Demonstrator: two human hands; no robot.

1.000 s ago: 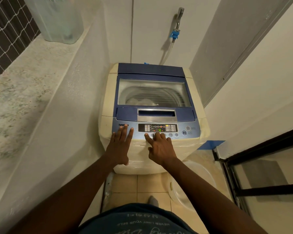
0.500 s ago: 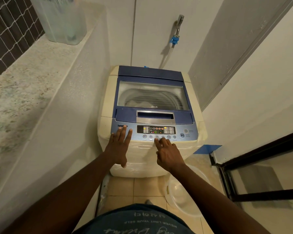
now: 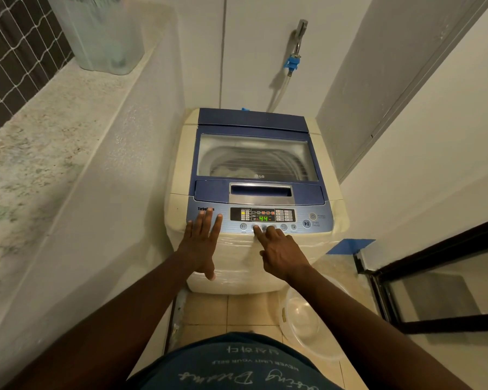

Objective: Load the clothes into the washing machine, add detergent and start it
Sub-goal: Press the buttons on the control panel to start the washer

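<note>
I read "LG" on the washer (image 3: 254, 192) lid's glass (image 3: 258, 176), near its front edge. On the control panel (image 3: 262, 218) the green display (image 3: 263, 218) showed "44". At the panel's left end I made out "Turbo", the rest of the word covered by my left hand (image 3: 199, 243). Beside the play/pause button (image 3: 306, 223) the small print read "START PAUSE"; the other button labels were too small to read. My shirt (image 3: 237, 364), seen upside down, carried "NEVER LIMIT YOUR SELF" and a script word I took as "Dreams".
</note>
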